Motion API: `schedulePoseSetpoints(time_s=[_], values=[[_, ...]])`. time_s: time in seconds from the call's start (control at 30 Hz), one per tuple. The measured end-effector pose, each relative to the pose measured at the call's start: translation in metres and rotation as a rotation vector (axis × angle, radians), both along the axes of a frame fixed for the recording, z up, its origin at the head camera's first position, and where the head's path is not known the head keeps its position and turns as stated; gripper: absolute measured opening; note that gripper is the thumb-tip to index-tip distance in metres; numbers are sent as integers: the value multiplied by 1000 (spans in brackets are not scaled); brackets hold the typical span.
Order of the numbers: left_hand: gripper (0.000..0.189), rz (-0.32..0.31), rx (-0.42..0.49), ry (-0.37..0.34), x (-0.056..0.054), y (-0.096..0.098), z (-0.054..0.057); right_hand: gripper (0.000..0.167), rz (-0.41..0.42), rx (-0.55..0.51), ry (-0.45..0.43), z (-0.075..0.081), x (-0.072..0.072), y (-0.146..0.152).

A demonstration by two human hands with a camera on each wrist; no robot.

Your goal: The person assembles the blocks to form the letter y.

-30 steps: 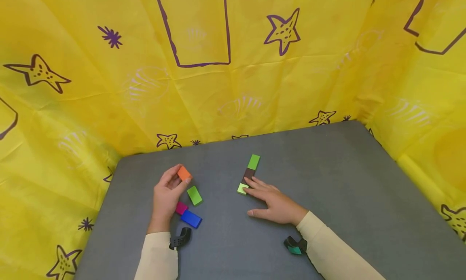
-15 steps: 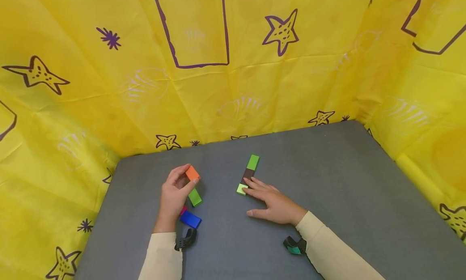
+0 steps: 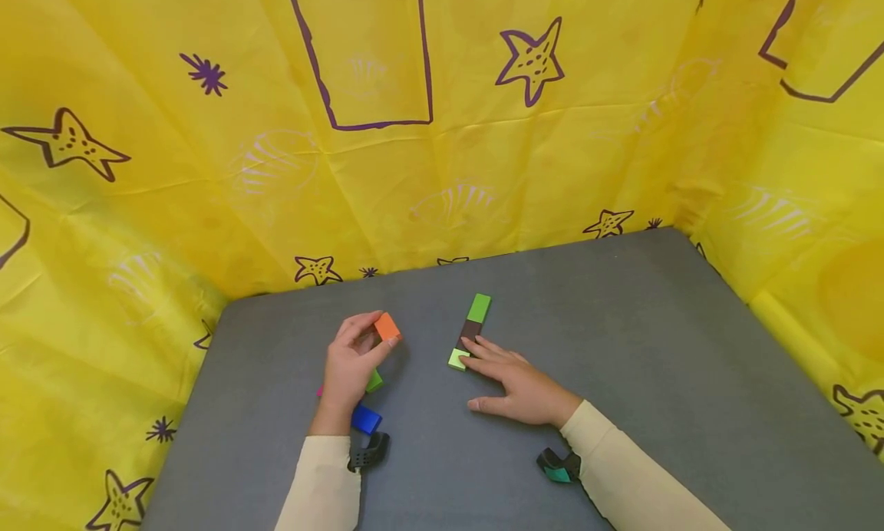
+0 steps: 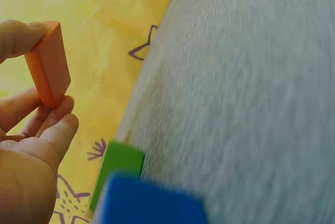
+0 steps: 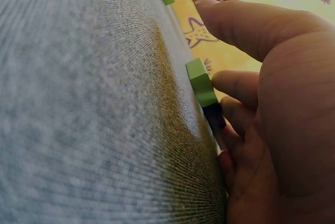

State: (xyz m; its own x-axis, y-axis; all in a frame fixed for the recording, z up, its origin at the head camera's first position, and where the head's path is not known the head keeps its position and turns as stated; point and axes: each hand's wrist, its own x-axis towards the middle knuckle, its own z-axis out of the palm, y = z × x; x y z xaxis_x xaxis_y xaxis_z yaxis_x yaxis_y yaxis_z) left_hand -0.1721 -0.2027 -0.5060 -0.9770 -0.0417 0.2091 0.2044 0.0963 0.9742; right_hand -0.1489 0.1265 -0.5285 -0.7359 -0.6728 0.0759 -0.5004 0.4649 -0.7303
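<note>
My left hand (image 3: 351,368) pinches an orange block (image 3: 387,327) between thumb and fingers, held above the table in the left wrist view. To its right, three blocks form a slanted row: a green block (image 3: 479,308) at the far end, a dark brown block (image 3: 470,331) in the middle and a light green block (image 3: 456,358) nearest me. My right hand (image 3: 521,385) lies beside this row with its fingers extended. Its fingertips touch the light green block (image 5: 201,82) and the brown one, partly covering both.
Below my left hand lie a green block (image 3: 374,380), a blue block (image 3: 367,418) and a magenta block (image 3: 320,391), each partly hidden by the hand. The grey table (image 3: 621,324) meets a yellow patterned cloth (image 3: 373,186) at the back and sides.
My left hand has moved right with the orange block, toward the row, and now covers more of the loose blocks. The right hand has stayed in place.
</note>
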Motion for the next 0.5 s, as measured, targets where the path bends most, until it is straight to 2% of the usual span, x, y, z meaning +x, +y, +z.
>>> schedulePoseSetpoints(time_s=[0.3, 0.5], values=[[54, -39, -47, 26, -7, 20, -3, 81, -4, 4, -15, 0, 0, 0], [56, -97, -88, 5, -12, 36, -6, 81, -6, 7, -19, 0, 0, 0]])
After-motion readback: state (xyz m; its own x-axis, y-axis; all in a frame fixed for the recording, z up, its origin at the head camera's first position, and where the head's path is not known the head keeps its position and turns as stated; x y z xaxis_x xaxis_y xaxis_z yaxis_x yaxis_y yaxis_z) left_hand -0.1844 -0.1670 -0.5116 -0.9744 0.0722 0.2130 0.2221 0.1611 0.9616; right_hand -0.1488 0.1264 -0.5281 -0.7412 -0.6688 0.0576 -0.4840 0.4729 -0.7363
